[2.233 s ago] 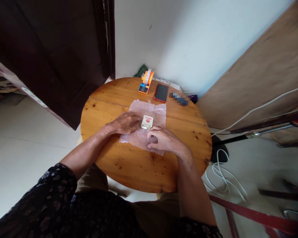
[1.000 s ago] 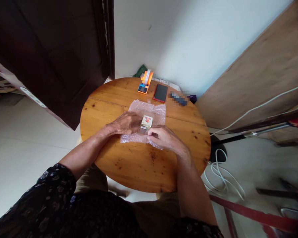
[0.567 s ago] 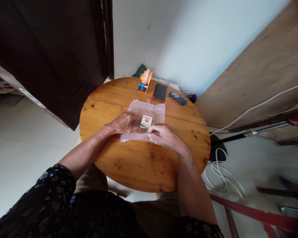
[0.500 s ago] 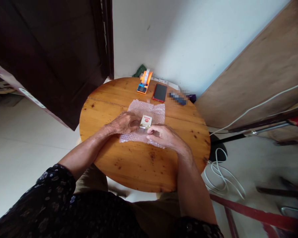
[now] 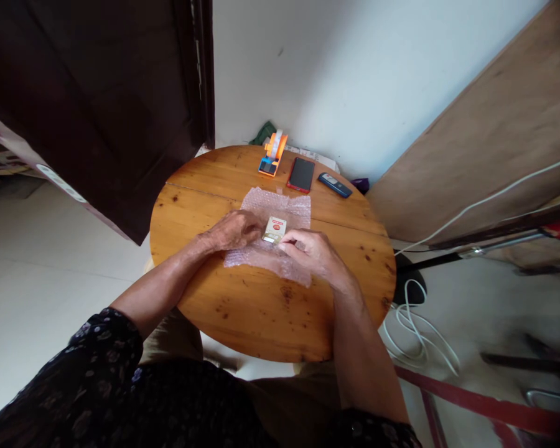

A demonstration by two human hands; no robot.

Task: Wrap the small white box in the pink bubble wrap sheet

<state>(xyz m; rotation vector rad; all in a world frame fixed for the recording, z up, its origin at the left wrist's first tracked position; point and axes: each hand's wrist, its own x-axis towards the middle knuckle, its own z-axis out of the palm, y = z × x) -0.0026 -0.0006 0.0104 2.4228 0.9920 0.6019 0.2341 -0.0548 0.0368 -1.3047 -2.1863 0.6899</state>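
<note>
A small, flat cream box (image 5: 277, 225) with red print lies in the middle of a sheet of pinkish bubble wrap (image 5: 280, 202). From the left, my left hand (image 5: 237, 230) rests on the wrap, its fingers curled in close beside the box; what its fingertips pinch, if anything, is hidden. My right hand (image 5: 312, 252) is at the lower right corner of the box, thumb and forefinger pressed together. Whether that pinch takes in the box's edge or a bit of wrap is too small to tell.
The round wooden table (image 5: 242, 311) carries an orange tape dispenser (image 5: 274, 152), a phone with a red case (image 5: 301, 174) and a dark blue handheld device (image 5: 335, 185) along its far side. Beyond stands a white wall (image 5: 354, 74). A white cable (image 5: 415, 323) coils on the floor at right.
My right hand has risen slightly, its thumb and forefinger now closer together by the box's corner. The wrap's lower right corner reaches a little nearer to me. My left hand has barely moved.
</note>
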